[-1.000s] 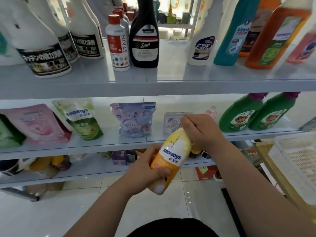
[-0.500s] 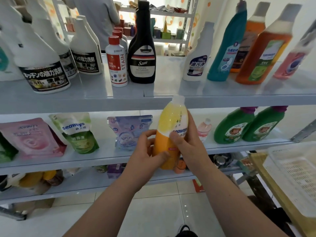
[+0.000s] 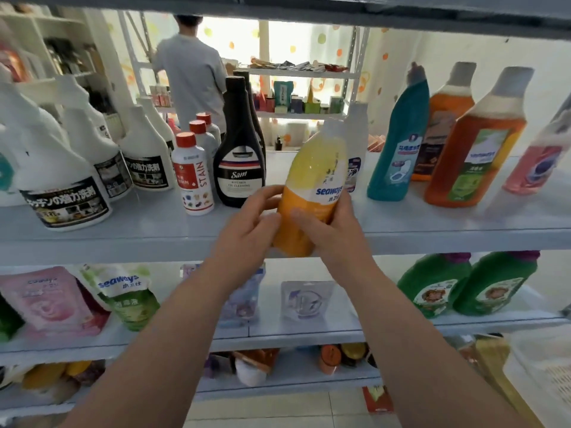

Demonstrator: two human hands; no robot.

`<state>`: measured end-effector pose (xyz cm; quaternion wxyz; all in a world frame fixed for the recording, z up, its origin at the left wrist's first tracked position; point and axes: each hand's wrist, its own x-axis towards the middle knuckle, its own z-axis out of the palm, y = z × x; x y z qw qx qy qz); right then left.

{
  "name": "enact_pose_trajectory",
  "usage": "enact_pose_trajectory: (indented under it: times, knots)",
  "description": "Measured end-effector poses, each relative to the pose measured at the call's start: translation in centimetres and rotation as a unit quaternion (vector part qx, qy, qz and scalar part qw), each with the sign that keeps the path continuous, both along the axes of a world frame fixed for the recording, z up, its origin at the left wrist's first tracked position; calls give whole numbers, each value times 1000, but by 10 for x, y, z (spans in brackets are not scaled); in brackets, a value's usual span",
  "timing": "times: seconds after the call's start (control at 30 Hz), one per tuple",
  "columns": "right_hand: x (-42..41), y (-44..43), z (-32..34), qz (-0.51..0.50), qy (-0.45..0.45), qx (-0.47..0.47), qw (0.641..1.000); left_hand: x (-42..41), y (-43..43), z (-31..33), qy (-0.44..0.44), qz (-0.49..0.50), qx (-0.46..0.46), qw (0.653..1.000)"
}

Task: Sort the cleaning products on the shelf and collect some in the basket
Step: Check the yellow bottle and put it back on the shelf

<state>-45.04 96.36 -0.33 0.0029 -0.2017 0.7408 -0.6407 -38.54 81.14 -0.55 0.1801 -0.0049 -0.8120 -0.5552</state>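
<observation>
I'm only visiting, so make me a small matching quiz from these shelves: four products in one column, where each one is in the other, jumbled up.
Things:
1. yellow-orange Seaways bottle
2. black Sam bottle
3. green bottles
4. pink pouch

Places:
A. left part of the pouch shelf
B. beside the red-capped STAIN bottle
C. held by the left hand and right hand
D. right part of the pouch shelf

Pairs: 1-C, 2-B, 3-D, 4-A

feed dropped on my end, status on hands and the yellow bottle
Left hand and right hand both grip the yellow bottle. Held roughly upright at the upper shelf's front edge. White bottle just behind, black Sam bottle beside.
</observation>
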Motion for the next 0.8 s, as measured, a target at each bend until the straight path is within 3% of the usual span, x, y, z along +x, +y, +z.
enact_pose_trajectory:
  times: [0.07, 0.13, 0.23, 0.43, 0.63, 0.8]
  knots:
    - [-22, -1, 1, -20, 23, 3, 1000, -15, -16, 4, 31, 80, -141, 986]
    - [-44, -2, -2, -36, 42, 8, 998, -26, -31, -2, 47, 134, -300, 943]
    - [-68, -4, -8, -35, 58, 33, 997, -38, -39, -20, -14, 143, -451, 881]
    - [-89, -18, -20, -27, 74, 65, 995, -40, -34, -33, -28, 179, -467, 866]
    - [-95, -33, -15, -54, 147, 202, 967, -41, -34, -41, 8, 203, -487, 849]
    - [-103, -56, -9, -90, 129, 246, 956, -42, -37, -46, 31, 210, -491, 845]
